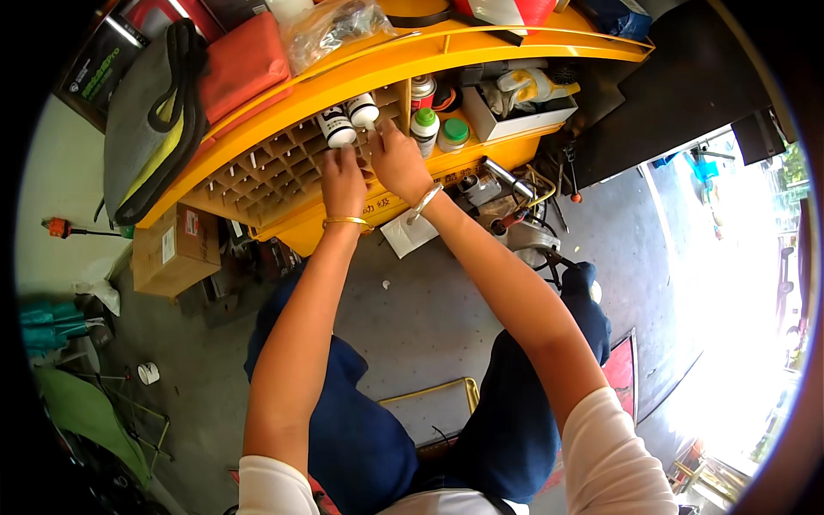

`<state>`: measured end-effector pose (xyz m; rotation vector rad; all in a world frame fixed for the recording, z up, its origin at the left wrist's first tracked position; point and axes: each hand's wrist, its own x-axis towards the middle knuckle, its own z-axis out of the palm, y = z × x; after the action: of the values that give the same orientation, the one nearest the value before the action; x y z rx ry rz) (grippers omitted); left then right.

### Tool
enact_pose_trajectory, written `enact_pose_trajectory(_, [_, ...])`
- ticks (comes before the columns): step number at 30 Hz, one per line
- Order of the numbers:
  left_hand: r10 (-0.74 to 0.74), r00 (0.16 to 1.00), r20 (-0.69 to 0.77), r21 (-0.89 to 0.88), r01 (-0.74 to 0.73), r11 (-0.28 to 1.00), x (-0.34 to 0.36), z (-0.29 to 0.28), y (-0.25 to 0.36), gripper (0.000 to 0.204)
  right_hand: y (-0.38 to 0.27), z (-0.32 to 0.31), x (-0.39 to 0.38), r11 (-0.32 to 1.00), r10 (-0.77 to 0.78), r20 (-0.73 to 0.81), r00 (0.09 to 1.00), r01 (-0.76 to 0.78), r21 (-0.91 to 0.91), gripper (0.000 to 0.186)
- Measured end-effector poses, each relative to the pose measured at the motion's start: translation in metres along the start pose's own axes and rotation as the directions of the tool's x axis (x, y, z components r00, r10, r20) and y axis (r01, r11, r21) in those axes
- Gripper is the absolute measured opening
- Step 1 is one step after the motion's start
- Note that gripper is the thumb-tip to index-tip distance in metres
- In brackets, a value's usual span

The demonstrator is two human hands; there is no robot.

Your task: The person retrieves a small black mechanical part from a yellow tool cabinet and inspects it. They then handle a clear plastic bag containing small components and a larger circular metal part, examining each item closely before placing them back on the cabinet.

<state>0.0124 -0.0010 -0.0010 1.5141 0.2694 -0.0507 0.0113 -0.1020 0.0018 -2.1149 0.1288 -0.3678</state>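
The person reaches both bare hands up to a yellow shelf unit (pixel 481 51) that fills the twelve o'clock part of the view. The left hand (pixel 343 182), with a gold bangle (pixel 346 222) at the wrist, has its fingers at the honeycomb of small compartments (pixel 275 172), just below a white bottle with a black cap (pixel 336 127) lying in one of the cells. Whether its grip is clenched or released cannot be told, since the fingertips are hidden from this angle. The right hand (pixel 398 161), wearing a silver bracelet (pixel 424 202), sits at one o'clock from the left, nearly touching it; its fingers reach up to a second white bottle (pixel 363 110) just beside the first, and its grip on that bottle cannot be confirmed either.

At three o'clock from the bottles stand two green-capped containers (pixel 439 129), and farther that way a grey box holding a work glove (pixel 528 86). On top of the shelf unit, towards ten o'clock, lie an orange pouch (pixel 245 64) and a grey bag with black handles (pixel 150 129). A cardboard box (pixel 176 249) rests at nine o'clock on the concrete floor (pixel 429 309).
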Motion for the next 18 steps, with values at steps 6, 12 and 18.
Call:
enact_pose_trajectory(6, [0.106, 0.98, -0.166, -0.163, -0.134, 0.978, 0.033, -0.032, 0.022, 0.028, 0.0, 0.012, 0.01, 1.0, -0.015, 0.019, 1.0, 0.014, 0.025, 0.034])
enact_pose_trajectory(12, [-0.016, 0.996, -0.086, -0.311, -0.012, 0.95, 0.049, -0.029, 0.028, 0.04, 0.002, 0.015, 0.021, 0.998, -0.016, -0.013, 1.0, 0.015, -0.059, 0.036])
enact_pose_trajectory(18, [-0.023, 0.985, -0.172, -0.202, -0.012, 0.979, 0.053, -0.014, 0.032, 0.039, 0.006, 0.019, 0.022, 0.938, -0.247, 0.056, 0.967, 0.253, -0.239, 0.035])
